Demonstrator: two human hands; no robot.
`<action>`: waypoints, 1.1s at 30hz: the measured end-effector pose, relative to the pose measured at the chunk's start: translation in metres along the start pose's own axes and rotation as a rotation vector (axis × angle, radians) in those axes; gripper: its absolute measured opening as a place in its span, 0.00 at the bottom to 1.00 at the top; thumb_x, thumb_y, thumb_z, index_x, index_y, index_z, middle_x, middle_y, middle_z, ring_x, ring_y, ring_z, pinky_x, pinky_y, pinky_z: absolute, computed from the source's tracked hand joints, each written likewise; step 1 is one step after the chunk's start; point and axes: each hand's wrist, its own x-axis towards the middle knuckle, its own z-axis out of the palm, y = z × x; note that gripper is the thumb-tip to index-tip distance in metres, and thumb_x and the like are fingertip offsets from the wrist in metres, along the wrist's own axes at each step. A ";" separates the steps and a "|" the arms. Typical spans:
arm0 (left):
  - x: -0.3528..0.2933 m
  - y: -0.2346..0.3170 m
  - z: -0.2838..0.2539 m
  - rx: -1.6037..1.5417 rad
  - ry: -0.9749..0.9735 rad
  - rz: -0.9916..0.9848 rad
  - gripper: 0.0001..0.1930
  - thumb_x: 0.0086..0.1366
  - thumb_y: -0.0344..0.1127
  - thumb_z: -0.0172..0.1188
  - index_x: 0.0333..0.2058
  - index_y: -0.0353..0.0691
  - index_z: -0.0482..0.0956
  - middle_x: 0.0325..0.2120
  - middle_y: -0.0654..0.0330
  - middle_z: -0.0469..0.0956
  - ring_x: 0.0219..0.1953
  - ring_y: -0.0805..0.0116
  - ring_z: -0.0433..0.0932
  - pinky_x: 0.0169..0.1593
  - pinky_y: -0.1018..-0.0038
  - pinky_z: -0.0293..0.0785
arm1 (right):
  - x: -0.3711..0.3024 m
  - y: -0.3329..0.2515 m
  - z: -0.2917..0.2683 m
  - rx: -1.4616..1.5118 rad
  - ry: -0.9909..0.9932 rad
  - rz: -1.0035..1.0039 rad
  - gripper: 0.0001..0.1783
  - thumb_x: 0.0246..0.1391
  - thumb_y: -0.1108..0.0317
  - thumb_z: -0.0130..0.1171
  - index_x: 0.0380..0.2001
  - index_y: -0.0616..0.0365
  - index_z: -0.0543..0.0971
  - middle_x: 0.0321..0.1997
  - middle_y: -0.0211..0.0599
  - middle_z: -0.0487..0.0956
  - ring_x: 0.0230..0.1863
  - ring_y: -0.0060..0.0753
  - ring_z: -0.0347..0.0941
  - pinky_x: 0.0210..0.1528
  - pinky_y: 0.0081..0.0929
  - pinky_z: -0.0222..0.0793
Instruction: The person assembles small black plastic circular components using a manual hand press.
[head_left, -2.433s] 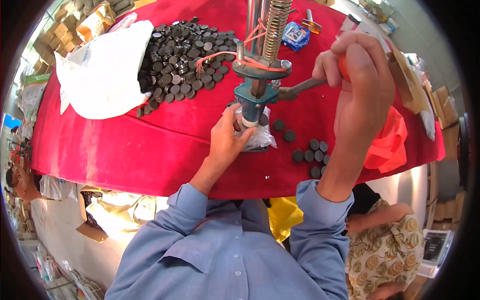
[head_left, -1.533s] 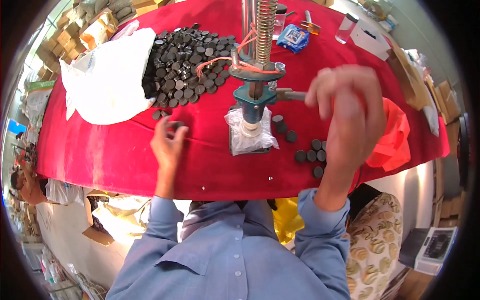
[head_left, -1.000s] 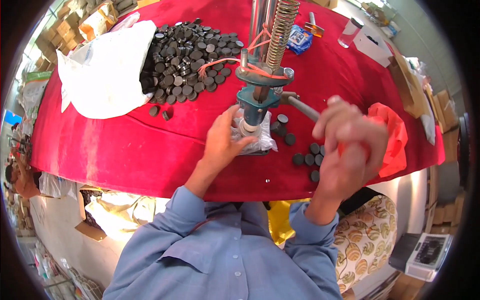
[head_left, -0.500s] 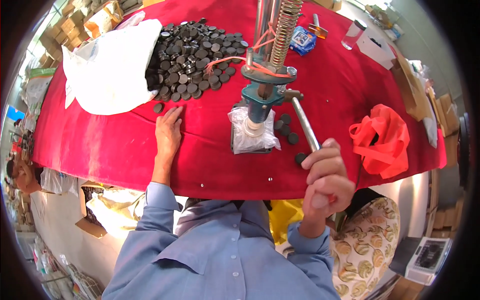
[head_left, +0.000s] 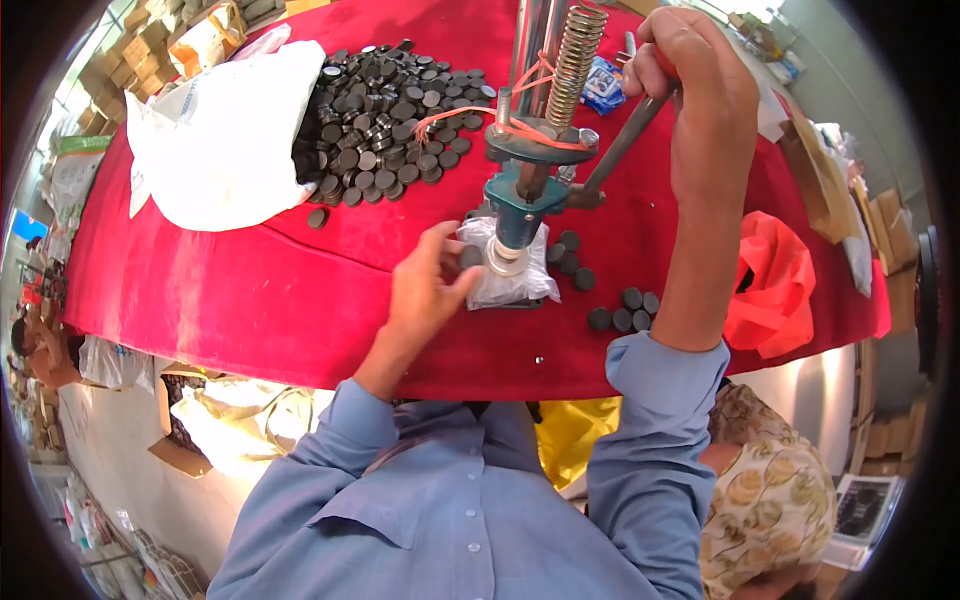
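Observation:
A small hand press (head_left: 525, 190) with a green body and a coil spring stands before me. Its pale round tip (head_left: 506, 262) sits over a base wrapped in clear plastic (head_left: 535, 285). At the base's left side, my left hand (head_left: 418, 290) pinches a dark round disc (head_left: 471, 257) between thumb and fingers. My right hand (head_left: 700, 90) is raised at the upper right and closed round the end of the press lever (head_left: 628, 140), which slants upward. Several loose discs (head_left: 622, 319) lie right of the press, with others (head_left: 570, 258) close against its base.
A heap of dark discs (head_left: 385, 125) spills from a white sack (head_left: 225, 140) on the red cloth (head_left: 200, 290). A red fabric bag (head_left: 770, 290) lies at the right, a blue packet (head_left: 603, 85) behind the press. Another person's patterned clothing (head_left: 765, 490) shows below the table's right edge.
My left hand has moved right from beside the heap to the press, now with a disc. My right hand has swung the lever from low and near to high and far.

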 end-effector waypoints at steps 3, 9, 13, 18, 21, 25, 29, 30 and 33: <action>0.007 0.006 0.026 0.002 -0.017 0.081 0.36 0.53 0.30 0.77 0.60 0.38 0.69 0.35 0.57 0.82 0.30 0.65 0.81 0.35 0.69 0.81 | -0.002 0.008 -0.005 -0.006 -0.010 -0.019 0.15 0.68 0.63 0.48 0.36 0.65 0.76 0.26 0.32 0.71 0.28 0.24 0.67 0.36 0.24 0.68; 0.008 0.001 0.033 0.091 0.028 0.169 0.38 0.52 0.30 0.77 0.60 0.37 0.67 0.37 0.55 0.82 0.30 0.61 0.80 0.36 0.67 0.80 | -0.078 -0.001 0.002 0.094 0.114 -0.238 0.05 0.61 0.71 0.55 0.35 0.62 0.74 0.22 0.29 0.70 0.24 0.24 0.69 0.32 0.28 0.66; 0.008 -0.004 0.020 -0.021 -0.001 0.139 0.38 0.52 0.31 0.78 0.61 0.38 0.70 0.42 0.55 0.83 0.33 0.65 0.81 0.37 0.70 0.80 | -0.141 0.006 -0.004 0.056 0.032 -0.388 0.06 0.61 0.68 0.54 0.32 0.57 0.70 0.23 0.30 0.70 0.24 0.34 0.71 0.37 0.41 0.62; 0.025 -0.045 -0.055 0.381 0.311 0.168 0.18 0.59 0.31 0.71 0.48 0.40 0.82 0.44 0.53 0.83 0.45 0.54 0.81 0.51 0.61 0.77 | -0.232 0.028 0.000 -0.113 0.199 -0.322 0.14 0.66 0.54 0.57 0.35 0.52 0.71 0.23 0.31 0.71 0.32 0.40 0.77 0.49 0.49 0.62; 0.027 -0.099 -0.108 0.776 0.444 0.065 0.16 0.61 0.33 0.68 0.47 0.41 0.82 0.50 0.51 0.79 0.51 0.47 0.75 0.57 0.57 0.71 | -0.220 0.025 0.000 -0.127 0.129 -0.339 0.13 0.66 0.54 0.56 0.35 0.50 0.71 0.24 0.32 0.73 0.33 0.40 0.77 0.54 0.51 0.62; 0.026 -0.140 -0.126 0.880 0.351 0.072 0.17 0.61 0.32 0.68 0.50 0.42 0.82 0.52 0.50 0.79 0.49 0.50 0.77 0.53 0.58 0.75 | -0.183 0.013 -0.011 -0.091 0.016 -0.373 0.12 0.65 0.57 0.56 0.36 0.52 0.71 0.26 0.33 0.74 0.32 0.39 0.76 0.55 0.54 0.61; 0.036 -0.129 -0.126 0.492 0.459 -0.044 0.14 0.59 0.27 0.69 0.45 0.38 0.84 0.45 0.52 0.80 0.33 0.60 0.81 0.41 0.66 0.78 | -0.125 -0.006 -0.010 -0.037 0.022 -0.302 0.06 0.63 0.68 0.54 0.37 0.59 0.73 0.26 0.32 0.73 0.30 0.32 0.74 0.44 0.40 0.68; 0.037 -0.127 -0.126 0.509 0.479 -0.048 0.13 0.59 0.27 0.69 0.43 0.37 0.85 0.42 0.52 0.81 0.33 0.60 0.80 0.41 0.65 0.78 | -0.109 -0.010 -0.010 -0.006 0.029 -0.241 0.06 0.62 0.70 0.53 0.37 0.62 0.74 0.26 0.31 0.73 0.29 0.29 0.73 0.39 0.33 0.69; 0.037 -0.134 -0.130 0.585 0.409 -0.030 0.14 0.58 0.29 0.72 0.43 0.36 0.84 0.37 0.54 0.83 0.32 0.63 0.81 0.39 0.67 0.79 | -0.061 -0.010 -0.004 0.060 0.044 -0.197 0.07 0.64 0.70 0.53 0.38 0.65 0.75 0.26 0.32 0.73 0.27 0.23 0.70 0.32 0.22 0.67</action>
